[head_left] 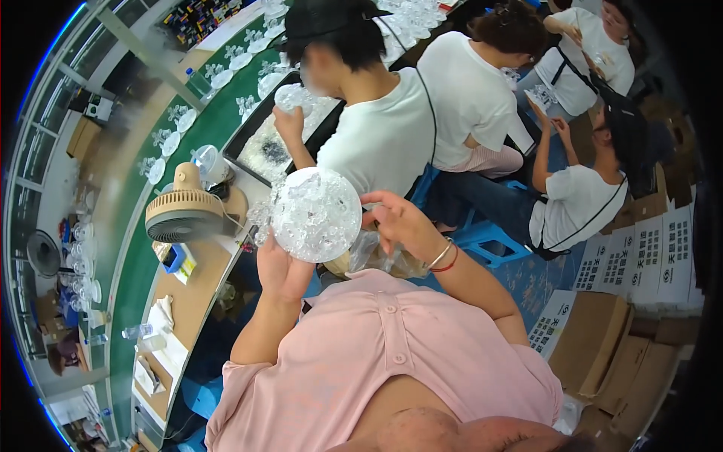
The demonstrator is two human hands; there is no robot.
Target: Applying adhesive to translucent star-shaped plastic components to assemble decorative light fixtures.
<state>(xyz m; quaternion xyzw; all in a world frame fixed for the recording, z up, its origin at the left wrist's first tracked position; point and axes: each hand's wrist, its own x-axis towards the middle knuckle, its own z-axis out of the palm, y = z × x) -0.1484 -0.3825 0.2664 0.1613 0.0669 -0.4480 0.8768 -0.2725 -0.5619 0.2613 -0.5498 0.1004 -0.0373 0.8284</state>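
Observation:
My left hand [283, 265] holds a round, transparent disc-shaped piece [316, 215] from below, in front of my chest. Its face looks rough with glassy bits, and a bumpy transparent part [261, 217] sticks out at its left edge. The underside and some of the gripping fingers are hidden. My right hand [395, 218] is beside the disc's right rim, fingers bent but apart, with nothing seen between them. The index fingertip is at or very near the rim; contact is hard to tell.
A beige fan [184, 207] stands on the table to the left. Ahead, a co-worker [369, 113] handles a similar transparent piece over a black tray [245, 139]. Similar pieces line a green conveyor belt [124, 248]. To the right are a blue stool [489, 245] and cardboard boxes [591, 331].

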